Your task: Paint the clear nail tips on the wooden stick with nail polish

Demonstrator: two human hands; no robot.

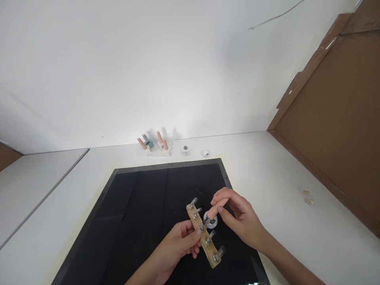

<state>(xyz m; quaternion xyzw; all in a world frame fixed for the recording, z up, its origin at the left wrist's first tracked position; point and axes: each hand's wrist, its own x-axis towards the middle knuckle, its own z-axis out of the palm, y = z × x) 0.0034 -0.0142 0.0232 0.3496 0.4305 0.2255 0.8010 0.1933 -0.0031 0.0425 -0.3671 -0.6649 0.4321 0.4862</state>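
My left hand (181,243) is closed around the middle of a wooden strip (211,251) that carries a row of clear nail tips (220,251) on metal studs. Between the thumb and fingers of my right hand (237,211) is the pink handle of a nail polish brush (218,208). It slants down to the left, with its brush end at the middle nail tip; whether the bristles touch it, I cannot tell. Just behind the strip, partly covered by the brush, sits a small round white dish (211,225) on the black mat.
A black mat (142,206) with grey taped edges lies on the white table (282,178). Several polish bottles (165,149), a small clear holder (185,150) and a round white lid or dish (205,153) stand along the back wall. Two small pale discs (309,202) lie at the right.
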